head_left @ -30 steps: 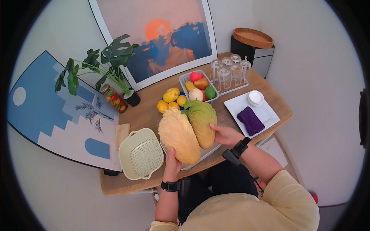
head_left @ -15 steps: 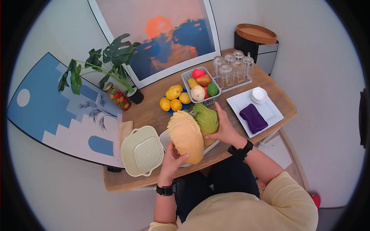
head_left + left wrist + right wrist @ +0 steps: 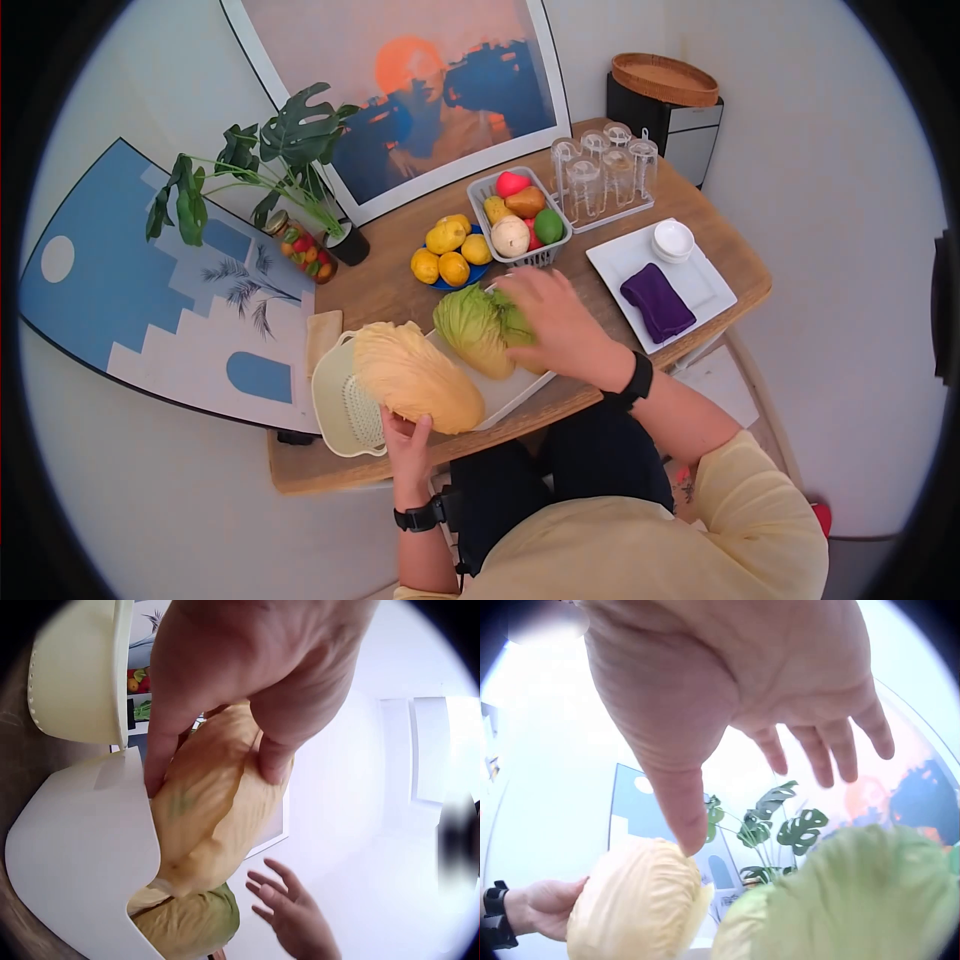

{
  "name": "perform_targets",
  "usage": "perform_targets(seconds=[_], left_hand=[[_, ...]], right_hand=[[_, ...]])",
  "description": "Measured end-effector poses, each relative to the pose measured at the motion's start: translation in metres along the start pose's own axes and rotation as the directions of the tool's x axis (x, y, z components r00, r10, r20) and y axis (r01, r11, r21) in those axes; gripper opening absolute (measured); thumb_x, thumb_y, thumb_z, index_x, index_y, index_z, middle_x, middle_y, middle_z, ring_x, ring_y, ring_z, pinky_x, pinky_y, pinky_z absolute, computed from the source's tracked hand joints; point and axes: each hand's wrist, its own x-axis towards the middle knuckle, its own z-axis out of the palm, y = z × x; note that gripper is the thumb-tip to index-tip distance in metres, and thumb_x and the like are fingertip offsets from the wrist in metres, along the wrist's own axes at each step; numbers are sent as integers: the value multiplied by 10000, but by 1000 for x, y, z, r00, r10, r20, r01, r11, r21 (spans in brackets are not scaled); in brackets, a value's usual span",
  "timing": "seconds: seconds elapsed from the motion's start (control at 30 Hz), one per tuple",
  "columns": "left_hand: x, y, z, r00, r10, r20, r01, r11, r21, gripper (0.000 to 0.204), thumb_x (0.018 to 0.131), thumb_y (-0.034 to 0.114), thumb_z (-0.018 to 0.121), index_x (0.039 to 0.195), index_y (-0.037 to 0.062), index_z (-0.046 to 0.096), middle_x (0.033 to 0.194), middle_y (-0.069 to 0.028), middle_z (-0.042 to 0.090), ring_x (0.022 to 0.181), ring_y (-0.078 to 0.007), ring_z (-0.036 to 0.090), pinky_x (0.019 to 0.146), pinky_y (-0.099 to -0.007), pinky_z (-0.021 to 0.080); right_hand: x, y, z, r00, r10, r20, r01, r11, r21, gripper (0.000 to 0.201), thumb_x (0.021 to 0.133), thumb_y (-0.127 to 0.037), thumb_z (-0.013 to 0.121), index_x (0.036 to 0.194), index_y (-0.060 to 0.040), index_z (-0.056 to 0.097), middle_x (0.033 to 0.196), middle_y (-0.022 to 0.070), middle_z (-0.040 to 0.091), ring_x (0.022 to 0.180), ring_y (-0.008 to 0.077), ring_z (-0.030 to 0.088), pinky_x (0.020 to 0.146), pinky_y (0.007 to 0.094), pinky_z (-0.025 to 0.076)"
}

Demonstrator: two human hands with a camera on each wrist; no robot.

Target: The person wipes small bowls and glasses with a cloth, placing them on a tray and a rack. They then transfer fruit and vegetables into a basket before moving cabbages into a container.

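Observation:
A pale yellow napa cabbage is held by my left hand, thumb on one side and fingers beneath its lower end. In the head view it overlaps the cream colander and the left end of a white bin. Green-topped napa cabbages lie side by side in that bin. My right hand hovers over their right side with its fingers spread. From the right wrist view, the fingers hold nothing, and the green leaves sit below the palm.
Behind the bin are lemons on a blue plate and a grey basket of fruit. Glass cups stand on a rack at the back. To the right is a white square plate with a purple cloth and small white bowls.
My left hand has moved the yellow cabbage leftward, away from the green one, and tilted it toward the colander. My right hand has let go of the green cabbage, which now rests lower in the bin.

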Motion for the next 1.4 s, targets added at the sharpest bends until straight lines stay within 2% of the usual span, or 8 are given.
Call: perform_targets(seconds=[0.4, 0.47, 0.6, 0.67, 0.9, 1.07, 1.13, 1.4], left_hand=[[4, -25, 38, 990, 143, 0, -121, 838, 531, 890, 751, -18, 629, 1401, 27, 23, 1298, -182, 360, 1170, -268, 409, 977, -339, 333], [4, -25, 33, 978, 199, 68, -164, 523, 837, 853, 738, 14, 653, 1382, 8, 94, 1293, -189, 365, 1166, -284, 410, 981, -340, 323], [7, -19, 21, 991, 129, 32, -116, 718, 687, 815, 677, 126, 723, 1305, -62, 238, 1260, -302, 347, 1159, -423, 369, 993, -401, 300], [2, -11, 22, 966, 207, 157, -225, 366, 903, 780, 668, 123, 732, 1275, -52, 274, 1242, -289, 382, 1160, -411, 377, 986, -403, 310], [-19, -15, -6, 963, 268, 21, -163, 522, 837, 680, 658, 134, 742, 1220, -21, 391, 1214, -244, 428, 1153, -407, 384, 977, -415, 318], [-32, 19, -52, 887, 458, 55, -68, 11, 998, 426, 673, 94, 719, 1056, 21, 546, 1103, -192, 519, 1037, -359, 477, 877, -413, 390], [-32, 8, -83, 935, 349, 66, -85, 40, 996, 342, 675, 66, 703, 985, 16, 566, 1034, -183, 543, 1040, -365, 474, 870, -415, 394], [37, 7, -94, 886, 447, 122, -194, 120, 974, 156, 622, -31, 674, 756, -19, 596, 800, -179, 575, 892, -373, 522, 768, -414, 430]], right_hand=[[60, -15, 57, 794, 189, 577, 47, 928, -369, 642, 767, -207, 590, 1349, -172, 320, 1319, 190, 374, 1199, 360, 398, 990, 572, 241], [43, -10, 69, 976, -55, 211, 128, 928, -350, 652, 737, -205, 627, 1329, -170, 355, 1327, 165, 369, 1238, 344, 361, 990, 566, 254], [35, -35, 46, 904, -337, 262, 320, 941, 108, 674, 704, -206, 665, 1313, -172, 378, 1322, 138, 369, 1263, 322, 327, 982, 560, 279], [28, -44, 51, 821, -375, 431, 397, 917, 40, 711, 667, -195, 699, 1305, -173, 386, 1322, 125, 361, 1256, 312, 324, 973, 560, 296], [17, -55, 63, 876, -314, 367, 376, 920, -110, 659, 680, -150, 685, 1281, -162, 412, 1282, 129, 387, 1216, 303, 362, 993, 545, 272], [-10, -51, 29, 961, -255, 105, 224, 944, 244, 497, 701, -132, 676, 1170, -115, 512, 1129, 121, 491, 1106, 312, 444, 907, 485, 355], [-37, -30, 31, 964, 25, 266, -141, 893, 428, 390, 718, -168, 685, 1078, -92, 557, 1039, 117, 540, 1009, 299, 499, 860, 416, 391], [-87, 4, 56, 990, 22, 139, -46, 984, 175, 382, 691, -183, 709, 1030, -72, 573, 997, 93, 554, 950, 278, 509, 844, 379, 387]])
